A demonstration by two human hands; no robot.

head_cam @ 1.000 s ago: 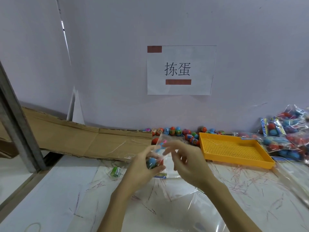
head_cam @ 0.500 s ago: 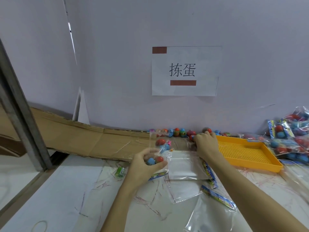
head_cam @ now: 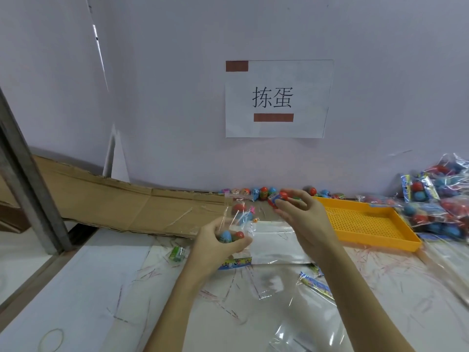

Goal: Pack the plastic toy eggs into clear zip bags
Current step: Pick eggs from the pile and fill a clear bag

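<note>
Gripping a clear zip bag (head_cam: 237, 219) from below, the left hand (head_cam: 218, 246) is curling round its lower part, where a blue egg (head_cam: 225, 236) and a red egg (head_cam: 238, 235) are showing between the fingers; more eggs are sitting higher inside the same bag, whose open top is standing upright above the fist. The right hand (head_cam: 298, 214) is hovering just to the right of the bag's mouth, its fingertips pinching a red and blue toy egg (head_cam: 279, 198) with the other fingers loosely spread. Behind both hands, a row of loose eggs (head_cam: 256, 192) is lining the foot of the wall. An orange perforated tray (head_cam: 365, 222) is lying on the worktop (head_cam: 101, 288) to the right, and beyond it a heap of filled bags (head_cam: 441, 207) is piling up at the edge of view. Flat empty bags (head_cam: 274, 245) are lying under and in front of the hands. A small green wrapped item (head_cam: 178, 253) is resting left of the left wrist, and a rubber band (head_cam: 50, 340) is lying near the bottom left corner. A paper sign (head_cam: 278, 97) is hanging on the wall above.
</note>
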